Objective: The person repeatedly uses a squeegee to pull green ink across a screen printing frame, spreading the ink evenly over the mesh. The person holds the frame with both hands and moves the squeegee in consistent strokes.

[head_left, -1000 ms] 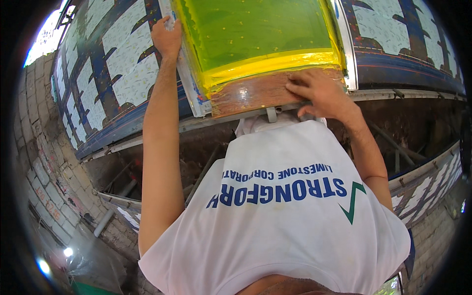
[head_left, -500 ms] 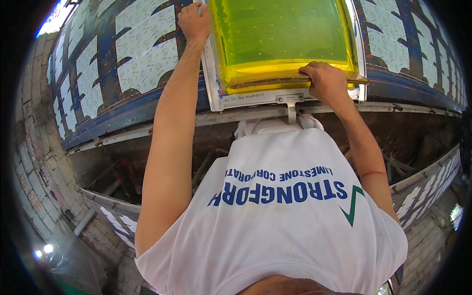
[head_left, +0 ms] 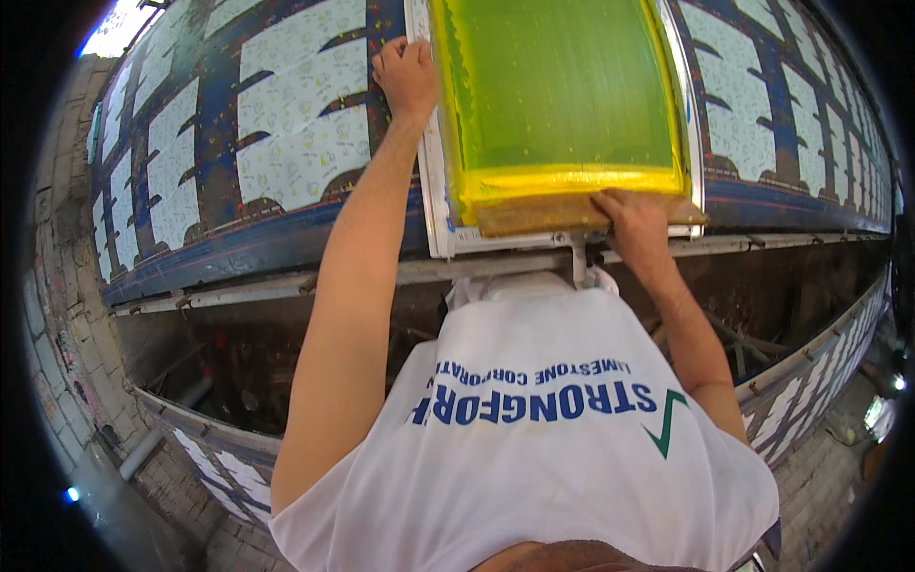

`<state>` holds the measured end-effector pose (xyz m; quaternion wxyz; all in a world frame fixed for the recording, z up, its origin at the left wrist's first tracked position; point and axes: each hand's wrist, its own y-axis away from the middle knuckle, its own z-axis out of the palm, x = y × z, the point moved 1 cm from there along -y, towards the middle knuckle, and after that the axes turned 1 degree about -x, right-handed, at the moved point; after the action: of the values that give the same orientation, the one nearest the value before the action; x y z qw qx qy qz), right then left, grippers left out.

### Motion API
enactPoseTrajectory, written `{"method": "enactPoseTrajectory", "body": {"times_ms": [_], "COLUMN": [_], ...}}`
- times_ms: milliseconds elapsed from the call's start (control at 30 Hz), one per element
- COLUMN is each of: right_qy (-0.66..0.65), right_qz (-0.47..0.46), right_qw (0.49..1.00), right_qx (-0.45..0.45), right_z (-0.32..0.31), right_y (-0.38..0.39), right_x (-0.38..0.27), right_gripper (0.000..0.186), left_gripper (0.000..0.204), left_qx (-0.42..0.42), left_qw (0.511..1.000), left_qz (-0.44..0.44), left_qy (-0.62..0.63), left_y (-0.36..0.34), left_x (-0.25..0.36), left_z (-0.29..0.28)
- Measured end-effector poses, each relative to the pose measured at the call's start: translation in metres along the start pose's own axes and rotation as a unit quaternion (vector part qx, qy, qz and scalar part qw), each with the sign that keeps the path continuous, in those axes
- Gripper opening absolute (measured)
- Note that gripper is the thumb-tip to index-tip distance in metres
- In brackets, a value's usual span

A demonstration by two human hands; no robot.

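A silk-screen printing frame (head_left: 437, 205) with a pale metal border lies before me on the long dark table. Its mesh (head_left: 562, 86) is translucent green, edged with bright yellow ink. My left hand (head_left: 407, 84) is closed at the frame's left border, fingers curled about the edge. My right hand (head_left: 637, 229) grips a wide brown squeegee (head_left: 538, 217) near its right half, thumb and fingers over the top. The squeegee lies across the near end of the screen, just below a thick yellow ink band (head_left: 572, 179), its broad side showing. The blade's edge is hidden.
White patterned pieces (head_left: 305, 86) lie in rows on the dark table left and right of the screen. A metal bracket (head_left: 579, 262) at the frame's near side meets the table-edge rail (head_left: 381, 278). Another table with white pieces (head_left: 810, 391) runs behind me.
The squeegee has tipped so its broad side faces up, and sits nearer me on the screen. The mesh looks smoother, with fewer yellow streaks. My left hand stays at the frame; the view has shifted.
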<state>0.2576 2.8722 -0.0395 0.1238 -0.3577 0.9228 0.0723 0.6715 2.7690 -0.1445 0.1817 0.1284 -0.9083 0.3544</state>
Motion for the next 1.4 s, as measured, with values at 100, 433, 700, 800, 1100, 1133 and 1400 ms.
{"method": "enactPoseTrajectory", "body": {"times_ms": [100, 433, 700, 800, 1100, 1133, 1400], "right_qy": [0.016, 0.060, 0.097, 0.087, 0.083, 0.085, 0.107], "right_qz": [-0.002, 0.055, 0.032, 0.034, 0.005, 0.000, -0.035], "right_qw": [0.997, 0.995, 0.989, 0.992, 0.996, 0.996, 0.994], "right_qx": [0.075, 0.057, 0.103, 0.090, 0.017, 0.016, 0.014], "right_z": [0.008, 0.000, -0.022, -0.038, -0.086, -0.088, -0.070], "right_y": [-0.012, -0.195, -0.374, -0.421, -0.486, -0.488, -0.506], "right_x": [-0.001, 0.048, 0.109, 0.125, 0.152, 0.156, 0.172], "right_gripper": [0.053, 0.040, 0.023, 0.023, 0.033, 0.033, 0.032], "left_gripper": [0.027, 0.018, 0.029, 0.028, 0.029, 0.026, 0.016], "left_qx": [0.017, -0.037, -0.105, -0.120, -0.105, -0.099, -0.088], "left_qw": [1.000, 0.996, 0.988, 0.987, 0.990, 0.990, 0.989], "left_qz": [0.004, -0.070, -0.076, -0.048, -0.002, -0.001, 0.040], "left_qy": [-0.008, -0.037, -0.083, -0.096, -0.098, -0.100, -0.113], "left_y": [-0.004, -0.005, -0.010, -0.012, -0.013, -0.012, -0.012], "left_x": [0.002, 0.018, 0.023, 0.025, 0.037, 0.037, 0.035], "left_z": [-0.001, -0.015, -0.020, -0.021, -0.024, -0.024, -0.026]}}
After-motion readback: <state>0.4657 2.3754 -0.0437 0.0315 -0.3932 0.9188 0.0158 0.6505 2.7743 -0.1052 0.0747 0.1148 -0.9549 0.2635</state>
